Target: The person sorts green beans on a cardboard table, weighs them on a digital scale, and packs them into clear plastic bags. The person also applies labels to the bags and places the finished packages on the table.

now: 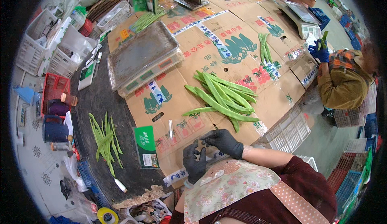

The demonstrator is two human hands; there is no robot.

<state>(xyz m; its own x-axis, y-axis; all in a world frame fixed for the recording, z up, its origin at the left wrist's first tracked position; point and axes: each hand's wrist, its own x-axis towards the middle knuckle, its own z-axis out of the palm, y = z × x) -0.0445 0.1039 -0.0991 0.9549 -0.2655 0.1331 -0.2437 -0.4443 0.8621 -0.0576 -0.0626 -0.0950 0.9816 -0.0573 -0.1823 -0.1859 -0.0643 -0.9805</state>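
Note:
My left hand (194, 163), in a black glove, is held low near the table's front edge with its fingers curled and apart. My right hand (223, 142), also black-gloved, is beside it, fingers bent together; a small dark tip pokes up above them, and whether anything is held is unclear. Just beyond lies a pile of flat green beans (223, 100) on flattened cardboard (193, 54). To the left, a green printed packaging bag (146, 147) lies flat. More beans (105, 139) rest on the black mat (90, 163), with a small white-handled tool (121, 185) at their lower end.
A digital scale (143, 54) with a worn metal pan stands left of centre. Another scale (302, 15) is at the far right. A co-worker in blue gloves (320, 50) holds beans there. Crates (56, 94) line the left; yellow tape (108, 215) is at the bottom left.

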